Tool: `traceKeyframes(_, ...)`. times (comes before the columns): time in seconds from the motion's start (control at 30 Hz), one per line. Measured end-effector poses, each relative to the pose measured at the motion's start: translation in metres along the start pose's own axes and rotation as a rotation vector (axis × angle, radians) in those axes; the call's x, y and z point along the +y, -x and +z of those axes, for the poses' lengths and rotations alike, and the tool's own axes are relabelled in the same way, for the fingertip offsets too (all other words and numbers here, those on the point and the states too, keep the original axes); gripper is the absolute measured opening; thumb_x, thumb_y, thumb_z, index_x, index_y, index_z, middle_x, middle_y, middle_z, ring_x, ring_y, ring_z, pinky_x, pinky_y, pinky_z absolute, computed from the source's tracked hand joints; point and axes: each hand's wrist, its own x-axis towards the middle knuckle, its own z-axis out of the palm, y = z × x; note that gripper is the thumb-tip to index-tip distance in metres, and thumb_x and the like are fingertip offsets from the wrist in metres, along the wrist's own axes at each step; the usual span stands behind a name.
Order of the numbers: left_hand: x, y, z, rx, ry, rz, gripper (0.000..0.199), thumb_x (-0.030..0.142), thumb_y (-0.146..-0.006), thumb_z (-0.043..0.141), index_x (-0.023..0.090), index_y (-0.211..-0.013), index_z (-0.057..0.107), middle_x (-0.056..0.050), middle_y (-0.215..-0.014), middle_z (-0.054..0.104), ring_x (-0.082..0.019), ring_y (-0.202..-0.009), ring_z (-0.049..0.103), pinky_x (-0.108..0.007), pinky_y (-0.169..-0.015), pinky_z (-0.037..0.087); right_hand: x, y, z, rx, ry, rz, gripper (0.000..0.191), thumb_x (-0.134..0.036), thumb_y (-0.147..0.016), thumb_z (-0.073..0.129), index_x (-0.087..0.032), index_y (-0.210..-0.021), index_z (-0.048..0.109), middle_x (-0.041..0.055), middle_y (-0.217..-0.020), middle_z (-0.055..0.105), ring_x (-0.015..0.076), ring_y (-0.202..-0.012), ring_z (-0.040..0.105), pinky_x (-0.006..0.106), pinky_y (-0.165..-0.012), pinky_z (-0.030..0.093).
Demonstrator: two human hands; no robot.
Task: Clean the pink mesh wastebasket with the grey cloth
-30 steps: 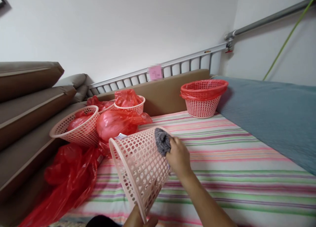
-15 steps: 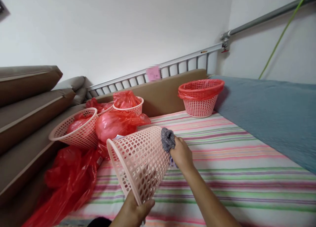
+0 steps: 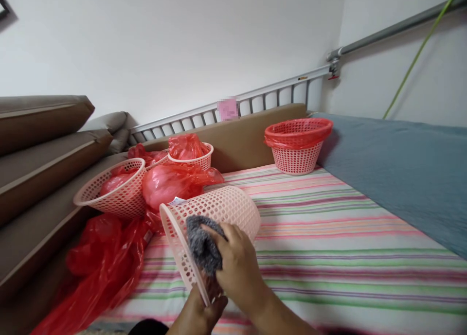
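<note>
A pale pink perforated plastic basket (image 3: 226, 203) lies tipped on its side, its open rim facing left. My left hand (image 3: 199, 310) grips that rim at the bottom, thumb outside and the other fingers mostly hidden inside. In my right hand (image 3: 237, 259) is a bunched grey cloth (image 3: 205, 245), pressed against the outer side of the basket close to the rim. Under the basket spreads a striped sheet (image 3: 328, 257).
Several baskets with red plastic bags stand at the left, among them a tilted basket (image 3: 126, 199). A loose red bag (image 3: 105, 267) lies nearer. Farther right is a red-lined basket (image 3: 297, 155) beside blue-grey bedding (image 3: 394, 165). Stacked cushions (image 3: 47, 155) rise at left.
My right hand has brought the grey cloth from the basket's base end leftward and down to the side near the rim. My left hand stays on the rim.
</note>
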Motion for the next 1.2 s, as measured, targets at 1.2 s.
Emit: traceKeyframes(1.2, -0.009, 0.0, 0.001, -0.109, -0.091, 0.098, 0.059, 0.032, -0.085, 0.056, 0.027, -0.14, 0.033, -0.007, -0.147, 0.037, -0.026, -0.135, 0.031, -0.044, -0.113, 0.021, 0.016, -0.01, -0.004, 0.033, 0.101, 0.057, 0.064, -0.002, -0.064, 0.051, -0.028, -0.122, 0.055, 0.0061, -0.105, 0.055, 0.0227, -0.094, 0.049, 0.034, -0.083, 0.039)
